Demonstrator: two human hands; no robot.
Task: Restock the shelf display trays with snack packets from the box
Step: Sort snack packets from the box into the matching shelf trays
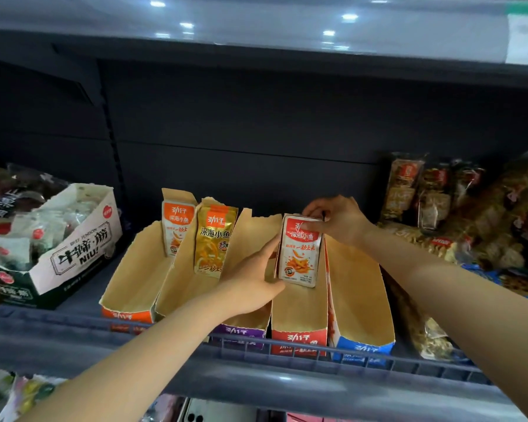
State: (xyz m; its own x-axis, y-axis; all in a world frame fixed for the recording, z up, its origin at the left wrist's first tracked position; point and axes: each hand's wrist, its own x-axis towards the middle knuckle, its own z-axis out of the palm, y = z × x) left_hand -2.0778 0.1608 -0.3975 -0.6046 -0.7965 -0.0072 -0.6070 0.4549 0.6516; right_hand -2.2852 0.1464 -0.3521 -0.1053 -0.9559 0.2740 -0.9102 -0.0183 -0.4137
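red packets (299, 254) | upright stack, front facing out | in red-fronted tray (299, 337)

A shop: dark metal shelving (256, 370) stocked with cardboard display trays (299, 315) of snacks.

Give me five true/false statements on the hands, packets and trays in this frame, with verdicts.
1. The left hand and the right hand both hold the red packet stack. True.
2. The stack stands in the blue-front tray. False: it stands in the red-front tray.
3. A gold packet stands upright in a tray left of the stack. True.
4. The blue-front tray is packed with packets. False: no packets show in it.
5. The NIU box sits right of the trays. False: it sits to their left.
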